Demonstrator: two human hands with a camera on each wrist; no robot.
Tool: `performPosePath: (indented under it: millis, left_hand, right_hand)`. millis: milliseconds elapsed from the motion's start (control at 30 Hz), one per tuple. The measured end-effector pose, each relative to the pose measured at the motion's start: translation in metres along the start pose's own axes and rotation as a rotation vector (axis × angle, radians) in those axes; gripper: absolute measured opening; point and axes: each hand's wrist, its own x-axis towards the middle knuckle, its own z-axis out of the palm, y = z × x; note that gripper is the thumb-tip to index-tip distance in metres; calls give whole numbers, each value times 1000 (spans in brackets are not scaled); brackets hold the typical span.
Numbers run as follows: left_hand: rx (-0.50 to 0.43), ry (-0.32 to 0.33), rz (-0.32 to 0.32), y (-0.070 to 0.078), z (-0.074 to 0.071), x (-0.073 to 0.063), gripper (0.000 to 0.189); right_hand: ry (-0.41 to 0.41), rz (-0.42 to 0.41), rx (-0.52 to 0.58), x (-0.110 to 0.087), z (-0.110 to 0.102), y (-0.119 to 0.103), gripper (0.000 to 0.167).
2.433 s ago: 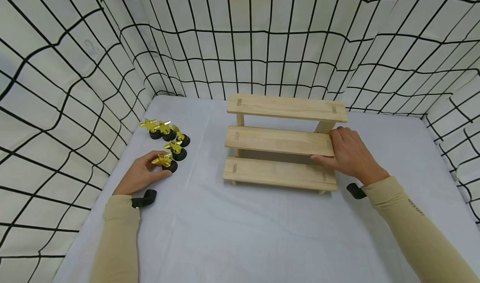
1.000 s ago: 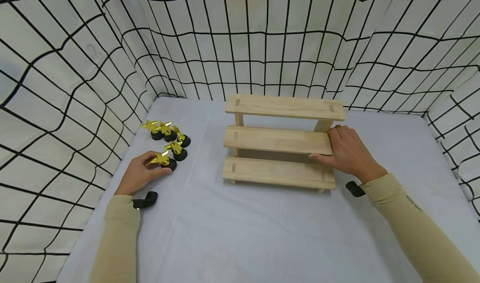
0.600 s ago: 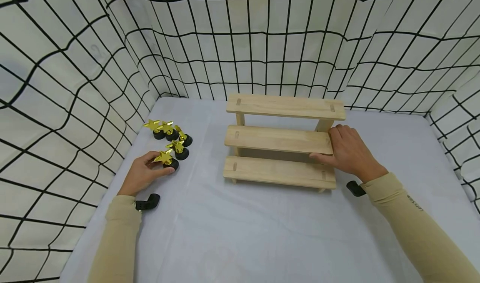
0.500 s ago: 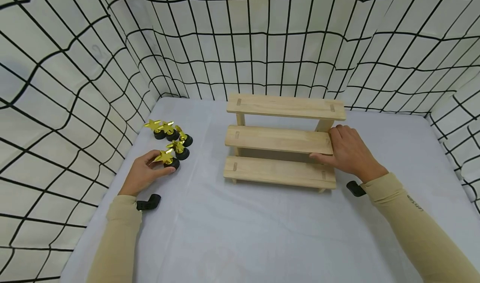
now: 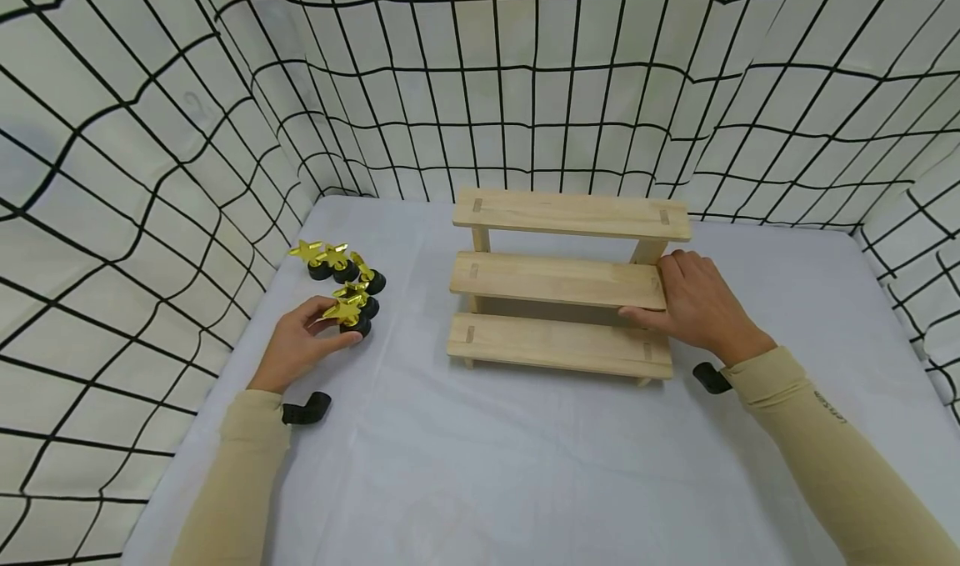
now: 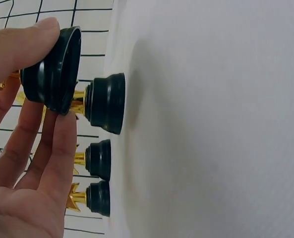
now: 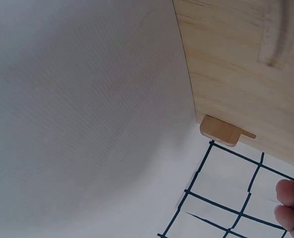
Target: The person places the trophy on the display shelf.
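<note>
My left hand [image 5: 298,346] pinches a small gold star trophy [image 5: 344,312] by its black round base, thumb on one side and fingers on the other. In the left wrist view the held trophy's base [image 6: 50,69] is tilted and off the cloth, its hollow underside partly showing. Just behind it several more star trophies [image 5: 307,253] stand close together; one black base [image 6: 106,103] is partly overlapped by the held one. At the other side, my right hand [image 5: 705,309] grips the right end of the middle step of a three-tier wooden shelf [image 5: 558,279]. Only its fingertips [image 7: 289,193] show in the right wrist view.
A white cloth [image 5: 465,466] covers the table. Black grid netting [image 5: 495,91] over white sheeting encloses the back and both sides, running close to the trophies at left. The shelf's top tier [image 5: 570,212] stands highest, at the back.
My left hand has lifted the nearest trophy and shifted it slightly right, so it now overlaps the one behind it. My right hand and the shelf have stayed in place.
</note>
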Motion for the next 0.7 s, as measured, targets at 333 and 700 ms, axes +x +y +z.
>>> performPosePath:
  millis: [333,700]
  left_hand:
    - [-69,30,71,13,7,-3,57]
    - [-176,86,207,25,18,-5,55]
  right_hand:
    - [37,-23,4,1,1,1,85]
    - [46,-26,2,1,1,1,86]
